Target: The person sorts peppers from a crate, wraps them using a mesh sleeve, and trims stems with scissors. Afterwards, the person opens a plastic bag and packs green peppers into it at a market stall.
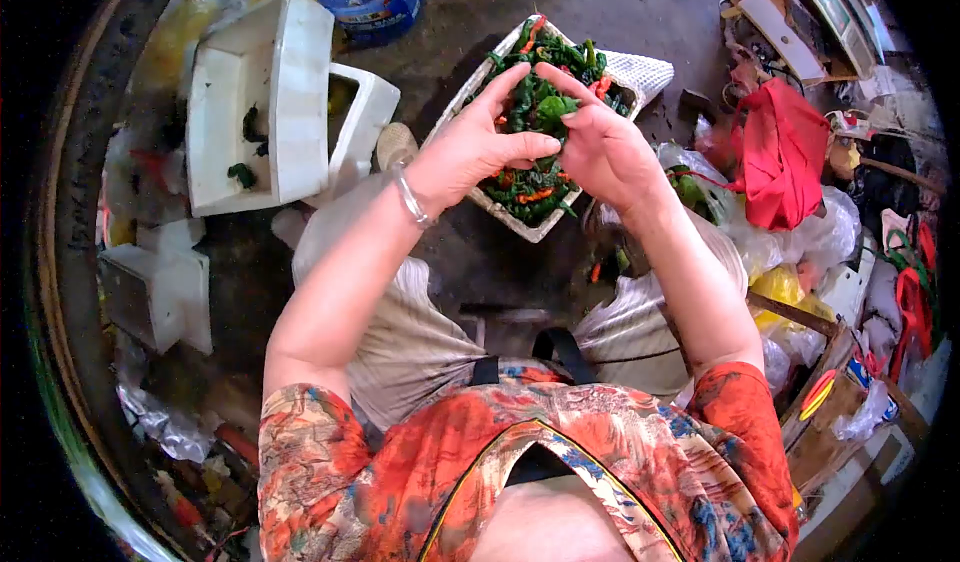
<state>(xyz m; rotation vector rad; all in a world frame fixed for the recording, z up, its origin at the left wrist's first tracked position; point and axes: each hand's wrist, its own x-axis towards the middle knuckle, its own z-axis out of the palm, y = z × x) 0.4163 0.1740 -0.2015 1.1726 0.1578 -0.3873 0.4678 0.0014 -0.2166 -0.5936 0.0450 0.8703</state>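
Both my hands are raised over a white foam box (530,232) heaped with dark green and red chili peppers (535,197). My left hand (482,142), with a silver bracelet (410,197) on the wrist, has its index finger and thumb stretched apart and is open. Facing it, my right hand (608,150) is also open, its index finger reaching toward the left one and the other fingers partly curled. A brighter green leafy piece (553,112) shows between the hands, by the right fingertips. I cannot tell whether they touch it or it lies in the heap.
On the left stands a white foam box (310,92) with a few green scraps inside, beside a smaller foam box (375,112). A blue bucket (370,2) is behind them. A red bag (780,157) and plastic bags (830,227) lie at the right, near a wooden frame (810,402).
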